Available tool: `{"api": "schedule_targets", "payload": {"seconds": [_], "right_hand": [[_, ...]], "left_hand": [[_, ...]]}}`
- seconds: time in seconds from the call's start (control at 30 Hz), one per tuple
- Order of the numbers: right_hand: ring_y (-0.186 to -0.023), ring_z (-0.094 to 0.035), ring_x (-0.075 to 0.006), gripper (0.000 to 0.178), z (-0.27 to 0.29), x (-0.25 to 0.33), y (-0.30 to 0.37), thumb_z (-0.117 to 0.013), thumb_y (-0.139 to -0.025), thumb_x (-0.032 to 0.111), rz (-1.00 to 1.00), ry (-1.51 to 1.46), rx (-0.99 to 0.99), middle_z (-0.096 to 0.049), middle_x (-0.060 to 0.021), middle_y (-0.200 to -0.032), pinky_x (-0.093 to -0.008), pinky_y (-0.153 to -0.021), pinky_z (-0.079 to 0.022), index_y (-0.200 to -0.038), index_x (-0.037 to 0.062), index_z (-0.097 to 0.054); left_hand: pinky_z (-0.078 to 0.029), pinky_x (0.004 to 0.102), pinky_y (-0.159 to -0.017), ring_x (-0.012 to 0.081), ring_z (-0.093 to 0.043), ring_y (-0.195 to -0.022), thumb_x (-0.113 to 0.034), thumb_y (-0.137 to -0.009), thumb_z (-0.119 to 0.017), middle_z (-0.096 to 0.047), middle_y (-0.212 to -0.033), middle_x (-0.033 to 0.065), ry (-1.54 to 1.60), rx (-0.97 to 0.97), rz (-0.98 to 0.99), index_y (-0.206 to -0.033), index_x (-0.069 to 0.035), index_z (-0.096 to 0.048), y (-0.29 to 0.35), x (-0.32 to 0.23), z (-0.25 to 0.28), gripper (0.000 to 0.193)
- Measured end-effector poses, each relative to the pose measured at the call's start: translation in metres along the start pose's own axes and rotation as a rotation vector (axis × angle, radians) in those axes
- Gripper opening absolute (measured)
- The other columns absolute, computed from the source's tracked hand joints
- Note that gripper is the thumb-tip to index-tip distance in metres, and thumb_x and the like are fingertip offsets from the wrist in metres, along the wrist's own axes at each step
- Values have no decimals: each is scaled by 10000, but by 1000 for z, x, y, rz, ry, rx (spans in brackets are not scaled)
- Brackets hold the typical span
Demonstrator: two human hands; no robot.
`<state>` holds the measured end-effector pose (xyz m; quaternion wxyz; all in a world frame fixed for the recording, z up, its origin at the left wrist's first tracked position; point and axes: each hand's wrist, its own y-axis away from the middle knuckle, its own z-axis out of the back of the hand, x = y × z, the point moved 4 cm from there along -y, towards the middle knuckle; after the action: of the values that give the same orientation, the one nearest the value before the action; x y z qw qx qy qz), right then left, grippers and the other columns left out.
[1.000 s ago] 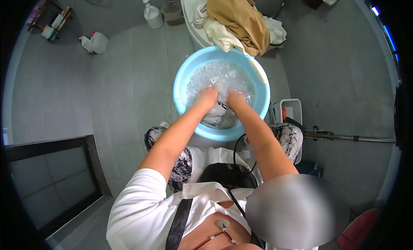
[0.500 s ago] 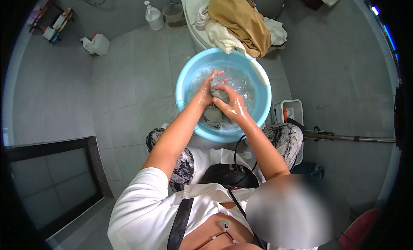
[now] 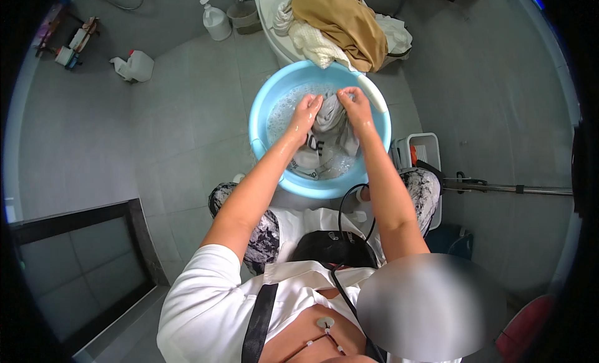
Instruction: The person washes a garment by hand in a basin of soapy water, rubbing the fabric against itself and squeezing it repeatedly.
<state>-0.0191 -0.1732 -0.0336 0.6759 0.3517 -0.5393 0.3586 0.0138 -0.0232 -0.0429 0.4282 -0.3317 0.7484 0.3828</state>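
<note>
Over a light blue basin [image 3: 257,110] of sudsy water, both my hands grip a wet grey garment [image 3: 332,116] with dark print on it. My left hand [image 3: 304,116] is closed on its left side, thumb and fingertips pinching the cloth. My right hand [image 3: 357,107] pinches the cloth farther right, near the basin's far right rim. Between the two hands the fabric hangs bunched, and its lower part lies spread in the water. Soap bubbles [image 3: 284,110] float along the left side of the water.
Beyond the basin, a tan garment [image 3: 343,19] and a cream knit cloth [image 3: 318,46] are heaped on a white toilet [image 3: 270,23]. A pump bottle [image 3: 216,23] and a white jug [image 3: 135,67] stand on the floor. To the right is a white bin [image 3: 430,141].
My hands have moved apart, the right one going right and farther away. The garment, earlier bunched between my palms, is now stretched out between them, with more of its print showing.
</note>
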Motion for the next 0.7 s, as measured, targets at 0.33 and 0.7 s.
{"api": "schedule_targets", "payload": {"seconds": [0.33,0.7], "right_hand": [[-1088,-398,-179,523,9,31,19,-384,-858,468,-148,-345,409,-467,-70,-1159,-293,-901,-321,-1205,77,-405],[-934,-548,-212,463,-24,18,57,-469,-825,402,-433,-740,833,-551,-118,-1028,-328,-795,-456,-1105,33,-490]], "left_hand": [[-447,259,-705,139,-562,-787,-168,-732,-628,-597,-892,80,-56,50,14,-979,10,-573,28,-52,-22,309],[-443,380,-778,231,-562,-785,-183,-702,-591,-587,-857,85,733,77,168,-896,-74,-553,-4,-94,-54,226]]}}
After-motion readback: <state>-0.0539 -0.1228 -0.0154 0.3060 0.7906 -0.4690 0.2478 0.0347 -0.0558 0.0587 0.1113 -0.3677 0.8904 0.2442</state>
